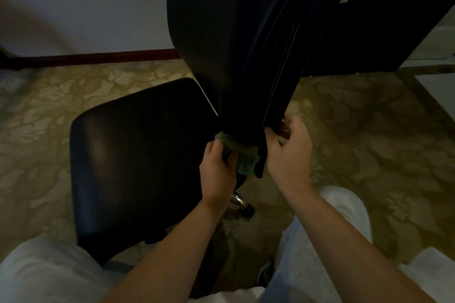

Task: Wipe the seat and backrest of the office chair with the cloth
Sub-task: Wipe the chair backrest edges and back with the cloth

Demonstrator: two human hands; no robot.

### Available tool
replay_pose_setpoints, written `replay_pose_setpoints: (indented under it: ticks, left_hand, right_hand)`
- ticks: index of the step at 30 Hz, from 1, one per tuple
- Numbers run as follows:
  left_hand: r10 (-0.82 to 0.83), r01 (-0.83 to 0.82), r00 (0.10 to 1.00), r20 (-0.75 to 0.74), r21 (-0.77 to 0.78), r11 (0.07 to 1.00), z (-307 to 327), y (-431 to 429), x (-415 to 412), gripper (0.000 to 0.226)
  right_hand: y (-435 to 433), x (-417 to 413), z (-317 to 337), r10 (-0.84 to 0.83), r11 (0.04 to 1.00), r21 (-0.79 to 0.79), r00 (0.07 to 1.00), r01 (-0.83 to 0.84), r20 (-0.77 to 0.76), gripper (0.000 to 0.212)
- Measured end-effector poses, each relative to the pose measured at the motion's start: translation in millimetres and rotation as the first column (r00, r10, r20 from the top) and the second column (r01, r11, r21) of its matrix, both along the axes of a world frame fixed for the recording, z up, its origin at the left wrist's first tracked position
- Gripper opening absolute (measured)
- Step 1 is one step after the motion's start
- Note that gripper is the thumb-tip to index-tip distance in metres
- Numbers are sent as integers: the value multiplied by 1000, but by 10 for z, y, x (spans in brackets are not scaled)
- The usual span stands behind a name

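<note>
The black office chair fills the middle of the head view. Its seat (pixel 138 155) lies to the left and its tall backrest (pixel 236 44) rises up the centre. My left hand (pixel 218 171) grips a bunched green cloth (pixel 242 155) against the bottom of the backrest, where it meets the seat. My right hand (pixel 290 152) holds the lower right edge of the backrest, fingers curled round it. The chair's chrome stem (pixel 237 198) shows just below the cloth.
Patterned beige carpet (pixel 369 145) surrounds the chair. A white wall with a dark red skirting board (pixel 93 59) runs behind. Dark furniture (pixel 369 32) stands at the back right. My legs in light trousers (pixel 344 204) are at both sides below.
</note>
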State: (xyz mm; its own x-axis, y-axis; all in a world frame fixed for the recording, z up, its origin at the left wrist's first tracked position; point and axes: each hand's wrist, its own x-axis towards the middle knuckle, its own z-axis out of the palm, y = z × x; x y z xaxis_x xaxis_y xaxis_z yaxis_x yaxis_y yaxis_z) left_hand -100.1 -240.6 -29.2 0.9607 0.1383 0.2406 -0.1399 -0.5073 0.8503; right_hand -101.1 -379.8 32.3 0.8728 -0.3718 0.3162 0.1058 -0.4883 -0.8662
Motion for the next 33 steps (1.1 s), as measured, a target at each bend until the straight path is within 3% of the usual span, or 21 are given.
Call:
replay_pose_setpoints:
  ticks: [5, 8, 11, 14, 19, 25, 33]
  left_hand:
    - [-21, 40, 987, -158, 118, 992, -144, -27, 106, 26]
    - [-37, 62, 985, -171, 142, 988, -146, 48, 137, 30]
    - [-70, 78, 987, -142, 51, 996, -120, 170, -22, 12]
    - [-78, 76, 995, -61, -40, 996, -41, 208, -105, 25]
    - [-80, 66, 994, -73, -186, 980, 28, 108, 47, 13]
    - [-15, -22, 989, -146, -251, 968, -97, -40, 36, 13]
    - [26, -118, 922, -387, -216, 969, -174, -309, 85, 18]
  right_hand:
    - [-38, 5, -6, 27, 1000, 0, 1000, -27, 5, 22]
    - [-79, 13, -1, 48, 999, 0, 999, -48, -21, 24]
    - [-64, 6, 2, 51, 999, 16, 999, -51, -12, 25]
    - [-28, -3, -15, 22, 999, 26, 1000, -22, 3, 25]
    - [-29, -3, -21, 24, 998, 50, 1000, -24, 3, 27]
    - [-1, -19, -4, -5, 1000, 24, 1000, 5, 3, 24]
    - [27, -24, -13, -21, 1000, 8, 1000, 21, -18, 25]
